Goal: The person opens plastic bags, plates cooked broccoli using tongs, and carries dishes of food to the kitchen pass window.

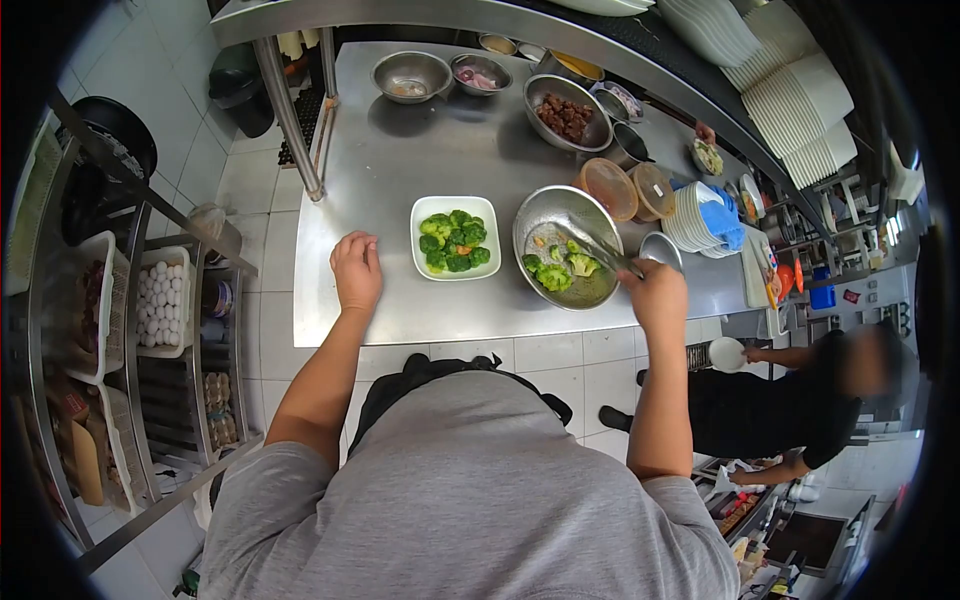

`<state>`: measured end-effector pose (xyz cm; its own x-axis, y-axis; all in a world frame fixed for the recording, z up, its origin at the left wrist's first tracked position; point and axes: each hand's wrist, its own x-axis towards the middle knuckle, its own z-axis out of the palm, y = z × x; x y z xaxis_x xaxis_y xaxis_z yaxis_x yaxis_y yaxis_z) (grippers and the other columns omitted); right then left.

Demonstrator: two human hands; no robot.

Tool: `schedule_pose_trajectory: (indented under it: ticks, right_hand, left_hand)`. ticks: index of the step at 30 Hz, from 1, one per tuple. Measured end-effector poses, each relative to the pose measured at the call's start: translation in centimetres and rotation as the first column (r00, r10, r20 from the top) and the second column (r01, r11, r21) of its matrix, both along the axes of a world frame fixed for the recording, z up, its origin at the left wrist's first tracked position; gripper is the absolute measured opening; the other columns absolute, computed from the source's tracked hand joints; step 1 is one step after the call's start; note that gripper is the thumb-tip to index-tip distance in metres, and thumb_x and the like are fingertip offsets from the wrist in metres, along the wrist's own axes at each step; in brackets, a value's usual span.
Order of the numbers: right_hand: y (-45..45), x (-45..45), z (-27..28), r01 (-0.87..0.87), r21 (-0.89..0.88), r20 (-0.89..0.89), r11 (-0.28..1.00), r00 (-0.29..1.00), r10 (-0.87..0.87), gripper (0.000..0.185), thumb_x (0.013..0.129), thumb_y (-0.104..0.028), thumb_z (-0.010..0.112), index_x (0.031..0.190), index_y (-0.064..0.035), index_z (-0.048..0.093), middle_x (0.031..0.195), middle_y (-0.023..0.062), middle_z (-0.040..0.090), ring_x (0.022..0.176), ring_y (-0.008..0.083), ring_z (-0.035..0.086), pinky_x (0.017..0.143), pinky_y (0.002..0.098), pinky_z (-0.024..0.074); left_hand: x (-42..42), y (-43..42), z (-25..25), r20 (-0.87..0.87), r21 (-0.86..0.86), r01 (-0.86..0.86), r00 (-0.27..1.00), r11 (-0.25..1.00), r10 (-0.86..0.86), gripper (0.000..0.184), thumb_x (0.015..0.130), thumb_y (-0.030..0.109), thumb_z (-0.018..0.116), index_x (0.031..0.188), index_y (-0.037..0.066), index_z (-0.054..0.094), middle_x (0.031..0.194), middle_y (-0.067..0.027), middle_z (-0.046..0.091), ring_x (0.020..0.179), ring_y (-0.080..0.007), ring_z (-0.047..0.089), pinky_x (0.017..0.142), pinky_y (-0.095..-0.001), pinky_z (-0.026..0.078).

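My left hand point(357, 270) rests at the front left of the steel table point(370, 170), its fingers curled and nothing plainly visible in them. With my right hand point(655, 292) I hold metal tongs point(600, 250), whose tips reach into a metal bowl point(525, 215). Several broccoli pieces point(553, 277) lie in that bowl, below the tongs. Between my hands, nearer the bowl, stands a square white dish point(421, 268) with broccoli florets point(458, 238) and small orange bits in it.
Behind are a bowl of dark meat point(565, 117) and two smaller metal bowls point(411, 76). Lidded plastic tubs point(606, 189) and stacked white plates point(690, 218) stand to the right. A steel shelf post point(290, 120) rises at left. A person point(770, 410) holding a white bowl is at right.
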<state>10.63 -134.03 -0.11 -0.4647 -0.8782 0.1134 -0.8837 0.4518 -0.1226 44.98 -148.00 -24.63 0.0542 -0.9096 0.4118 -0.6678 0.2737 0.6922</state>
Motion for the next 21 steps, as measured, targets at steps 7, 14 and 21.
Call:
schedule_pose_trajectory:
  ticks: [7,14,21]
  right_hand:
    - [2.7,-1.9,-1.6,0.144,0.165,-0.073,0.976,0.988,-0.134,0.031,0.075,-0.027,0.074,0.098,-0.0061,0.072,0.087,0.0207,0.068,0.083,0.0375,0.065,0.074,0.0441,0.0505]
    - [3.6,-5.8,-2.1,0.118,0.027,0.145,0.993,0.982,-0.12,0.033,0.074,-0.023,0.077,0.097,0.0002,0.071,0.078,0.0211,0.068,0.074,0.0329,0.066,0.071,0.0378,0.0494]
    - [1.9,2.7,-2.6,0.009,-0.28,0.527,0.96,0.837,0.146,0.032,0.078,-0.016,0.076,0.102,0.0034,0.069,0.087,0.0165,0.071,0.074,0.0191,0.066,0.07,0.0299,0.0501]
  left_hand:
    - [0.0,-0.2,-0.3,0.015,-0.015,-0.001,1.0,1.0,0.001,0.012,0.088,0.012,0.056,0.095,0.008,0.065,0.107,-0.0086,0.06,0.106,-0.0271,0.053,0.098,-0.0395,0.035]
    - [-0.1,-0.1,-0.2,0.017,-0.006,-0.015,1.0,1.0,0.015,0.012,0.088,0.013,0.056,0.094,0.007,0.066,0.106,-0.0086,0.06,0.106,-0.0271,0.053,0.098,-0.0393,0.035]
    - [-0.1,0.0,0.0,0.02,-0.004,0.004,1.0,1.0,-0.004,0.013,0.088,0.012,0.056,0.094,0.007,0.066,0.105,-0.0086,0.06,0.106,-0.0273,0.053,0.098,-0.0389,0.035]
